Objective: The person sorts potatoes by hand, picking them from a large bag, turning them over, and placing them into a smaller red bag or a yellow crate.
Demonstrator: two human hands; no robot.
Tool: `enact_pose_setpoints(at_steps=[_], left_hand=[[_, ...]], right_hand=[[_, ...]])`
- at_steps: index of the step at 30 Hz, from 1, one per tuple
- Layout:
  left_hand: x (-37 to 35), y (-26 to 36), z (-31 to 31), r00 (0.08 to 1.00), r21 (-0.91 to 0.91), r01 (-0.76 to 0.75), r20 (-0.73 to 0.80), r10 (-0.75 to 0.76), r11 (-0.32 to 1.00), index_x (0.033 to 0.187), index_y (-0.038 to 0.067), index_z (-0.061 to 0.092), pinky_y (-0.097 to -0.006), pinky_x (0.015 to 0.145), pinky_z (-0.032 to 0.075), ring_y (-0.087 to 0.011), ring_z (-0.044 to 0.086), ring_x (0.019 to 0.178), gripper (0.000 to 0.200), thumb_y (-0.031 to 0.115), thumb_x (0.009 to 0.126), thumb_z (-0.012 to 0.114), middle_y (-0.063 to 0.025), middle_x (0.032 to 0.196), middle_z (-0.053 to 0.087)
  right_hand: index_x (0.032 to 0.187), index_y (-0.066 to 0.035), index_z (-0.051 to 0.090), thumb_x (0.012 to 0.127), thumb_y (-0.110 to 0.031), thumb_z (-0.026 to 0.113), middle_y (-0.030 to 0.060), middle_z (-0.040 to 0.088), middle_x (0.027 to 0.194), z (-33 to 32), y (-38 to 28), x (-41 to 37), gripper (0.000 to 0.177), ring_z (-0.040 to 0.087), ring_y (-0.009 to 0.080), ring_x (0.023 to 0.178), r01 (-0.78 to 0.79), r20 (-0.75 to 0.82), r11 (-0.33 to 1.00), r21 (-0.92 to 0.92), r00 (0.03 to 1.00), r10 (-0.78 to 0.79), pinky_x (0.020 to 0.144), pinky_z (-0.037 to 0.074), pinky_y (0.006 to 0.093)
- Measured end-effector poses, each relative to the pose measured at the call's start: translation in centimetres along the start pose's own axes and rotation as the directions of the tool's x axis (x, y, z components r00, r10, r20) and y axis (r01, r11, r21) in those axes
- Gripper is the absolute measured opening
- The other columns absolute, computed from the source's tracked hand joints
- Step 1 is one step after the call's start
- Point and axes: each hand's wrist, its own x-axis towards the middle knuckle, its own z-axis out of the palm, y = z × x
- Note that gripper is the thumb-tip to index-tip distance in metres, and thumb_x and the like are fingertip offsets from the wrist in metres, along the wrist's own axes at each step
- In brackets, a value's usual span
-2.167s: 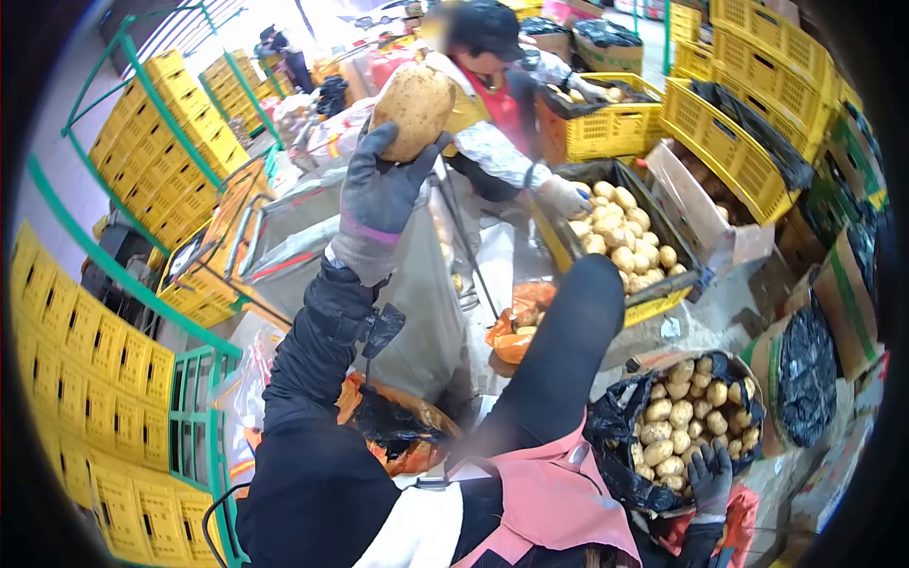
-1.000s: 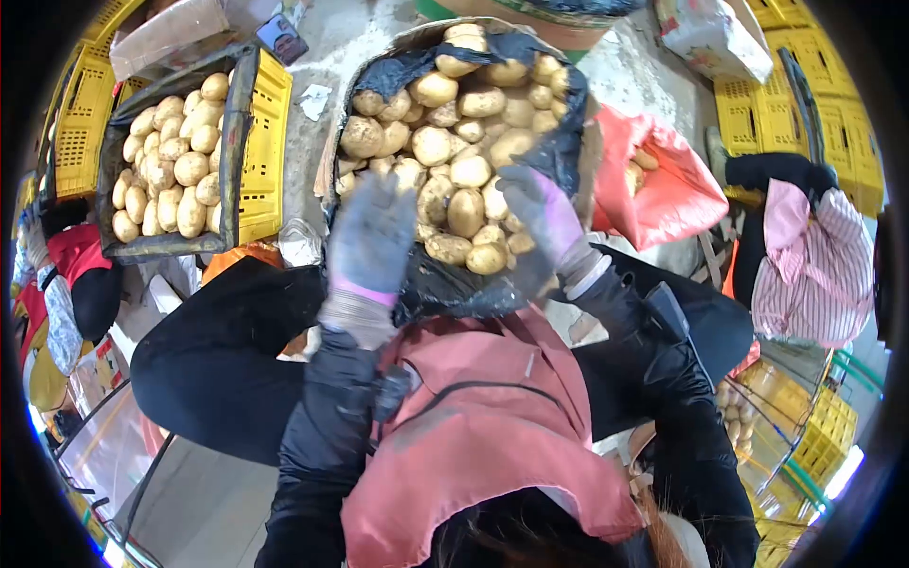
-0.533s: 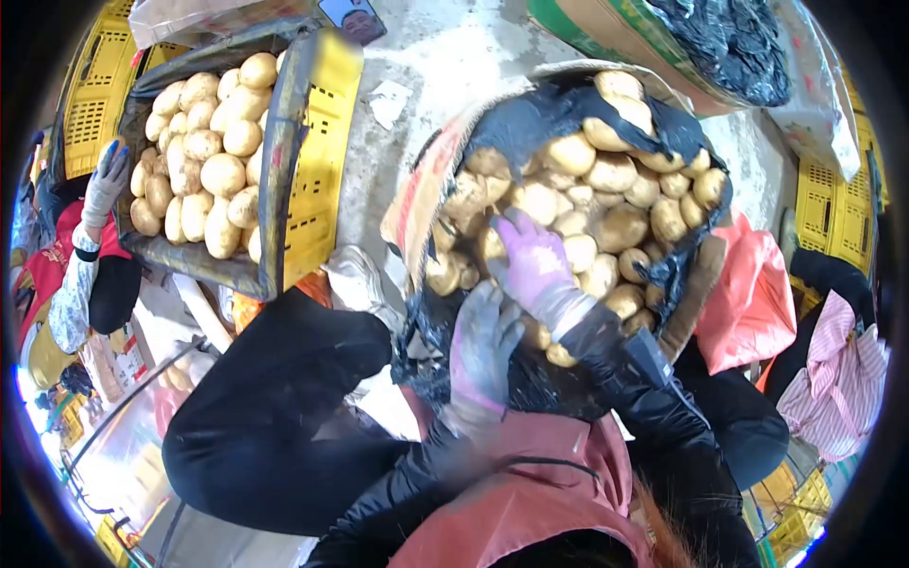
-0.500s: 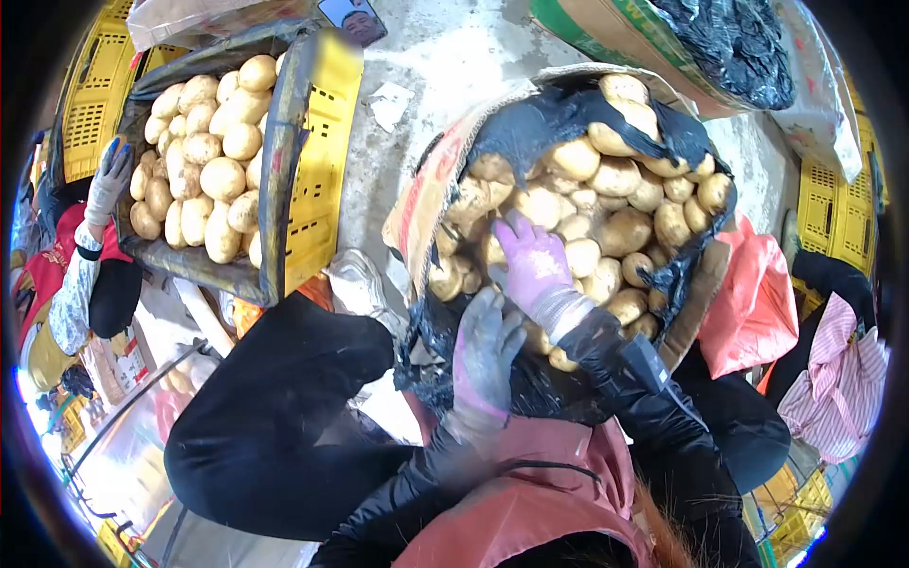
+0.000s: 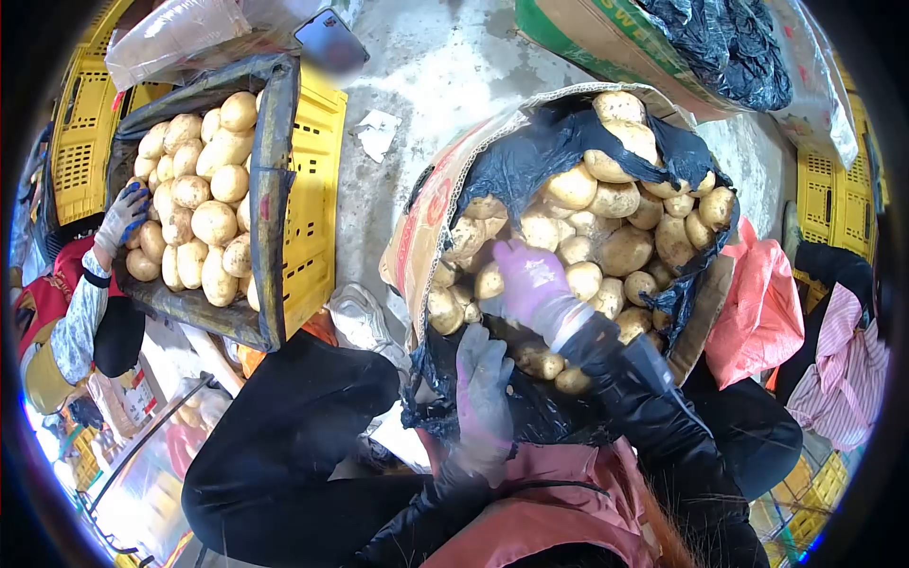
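Far left, a co-worker's gloved hand (image 5: 123, 213) touches a yellow plastic crate (image 5: 317, 189). My grey-gloved left hand (image 5: 483, 398), fingers loosely spread, rests on the black plastic liner (image 5: 540, 151) of the brown cardboard box (image 5: 426, 218). My purple-gloved right hand (image 5: 535, 284) lies on the pale round potatoes (image 5: 625, 251) inside it, and I cannot tell its grip.

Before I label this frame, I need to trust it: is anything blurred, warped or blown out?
Head view: the fisheye bends the edges into a dark round border; the left hand is motion-blurred, the right hand softer; the potatoes are sharp; the floor is washed pale.
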Motion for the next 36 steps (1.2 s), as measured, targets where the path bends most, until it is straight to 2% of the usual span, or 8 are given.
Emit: enact_pose_setpoints(at_steps=[10, 17, 24, 28, 30, 32, 34, 36], left_hand=[[-1.3, 2.3, 2.3, 0.993, -0.096, 0.119, 0.033, -0.116, 0.988, 0.152, 0.022, 0.030, -0.0441, 0.103, 0.043, -0.0258, 0.051, 0.127, 0.058, 0.041, 0.101, 0.052, -0.0065, 0.140, 0.048], [-2.0, 1.5, 2.1, 0.999, 0.025, -0.031, 0.028, 0.031, 0.999, 0.145, 0.018, 0.035, -0.0405, 0.096, 0.049, -0.0253, 0.055, 0.120, 0.052, 0.039, 0.101, 0.053, -0.0117, 0.132, 0.051], [-3.5, 1.4, 1.4, 0.981, -0.141, 0.192, 0.056, -0.186, 0.971, 0.144, 0.017, 0.033, -0.0415, 0.097, 0.049, -0.0235, 0.053, 0.120, 0.059, 0.034, 0.097, 0.064, -0.0079, 0.131, 0.050], [-3.5, 1.1, 1.0, 0.989, -0.095, 0.146, 0.045, -0.142, 0.985, 0.143, 0.015, 0.035, -0.0418, 0.097, 0.049, -0.0243, 0.054, 0.118, 0.059, 0.031, 0.095, 0.067, -0.0095, 0.129, 0.051], [-4.0, 1.3, 1.2, 0.992, -0.108, 0.113, 0.063, -0.107, 0.988, 0.142, 0.013, 0.036, -0.0411, 0.097, 0.049, -0.0240, 0.054, 0.118, 0.058, 0.030, 0.095, 0.066, -0.0102, 0.128, 0.051], [-3.7, 1.2, 0.9, 0.994, -0.121, 0.075, 0.087, -0.065, 0.990, 0.141, 0.011, 0.037, -0.0405, 0.097, 0.049, -0.0236, 0.054, 0.118, 0.056, 0.028, 0.096, 0.065, -0.0109, 0.127, 0.051], [-3.0, 0.6, -0.4, 0.975, 0.070, -0.070, 0.217, 0.054, 0.995, 0.141, 0.007, 0.036, -0.0383, 0.098, 0.049, -0.0227, 0.054, 0.118, 0.052, 0.021, 0.098, 0.062, -0.0115, 0.125, 0.051], [-3.8, 0.6, -0.6, 0.985, -0.105, 0.078, 0.162, -0.061, 0.991, 0.135, 0.010, 0.047, -0.0355, 0.095, 0.049, -0.0236, 0.057, 0.115, 0.050, 0.027, 0.092, 0.068, -0.0106, 0.125, 0.057]], right_hand=[[0.125, -0.001, 0.058, 0.084, -0.037, 0.077, 0.0211, 0.063, 0.117, -1.8, -0.3, -11.2, 0.058, 0.063, 0.0348, 0.111, 0.208, -0.267, 0.764, 0.610, 0.962, -0.049, 0.093, 0.050, 0.0408], [0.115, -0.002, 0.070, 0.089, -0.010, 0.072, 0.0132, 0.066, 0.124, -0.7, 0.5, -15.0, 0.027, 0.063, 0.0211, 0.113, 0.097, -0.107, 0.093, 0.991, 0.989, 0.105, 0.097, 0.049, 0.0325], [0.104, -0.001, 0.068, 0.089, -0.011, 0.068, 0.0164, 0.070, 0.108, 3.0, -0.2, -15.6, 0.018, 0.069, 0.0311, 0.100, 0.417, -0.627, 0.760, 0.498, 0.779, -0.017, 0.084, 0.054, 0.0370], [0.104, -0.001, 0.067, 0.092, -0.013, 0.066, 0.0118, 0.069, 0.097, 4.2, -0.7, -15.6, 0.017, 0.068, 0.0280, 0.087, 0.393, -0.620, 0.683, 0.616, 0.776, 0.113, 0.078, 0.053, 0.0349], [0.104, -0.002, 0.068, 0.092, -0.013, 0.066, 0.0067, 0.068, 0.095, 4.8, -0.6, -15.8, 0.016, 0.065, 0.0217, 0.082, 0.144, -0.113, -0.058, 0.988, 0.923, 0.367, 0.075, 0.051, 0.0317], [0.102, -0.003, 0.068, 0.093, -0.010, 0.066, 0.0011, 0.067, 0.094, 3.4, -1.4, -16.6, 0.012, 0.061, 0.0133, 0.080, 0.136, -0.128, 0.002, 0.991, 0.929, 0.347, 0.075, 0.050, 0.0279], [0.100, -0.003, 0.068, 0.093, -0.009, 0.067, -0.0008, 0.067, 0.089, 3.3, -1.9, -17.1, 0.010, 0.060, 0.0107, 0.079, 0.376, -0.543, 0.542, 0.751, 0.819, 0.185, 0.074, 0.049, 0.0256], [0.101, -0.002, 0.068, 0.092, -0.013, 0.068, 0.0006, 0.064, 0.087, 3.3, -1.4, -17.5, 0.013, 0.061, 0.0104, 0.080, 0.192, -0.232, 0.148, 0.970, 0.916, 0.328, 0.076, 0.049, 0.0240]])
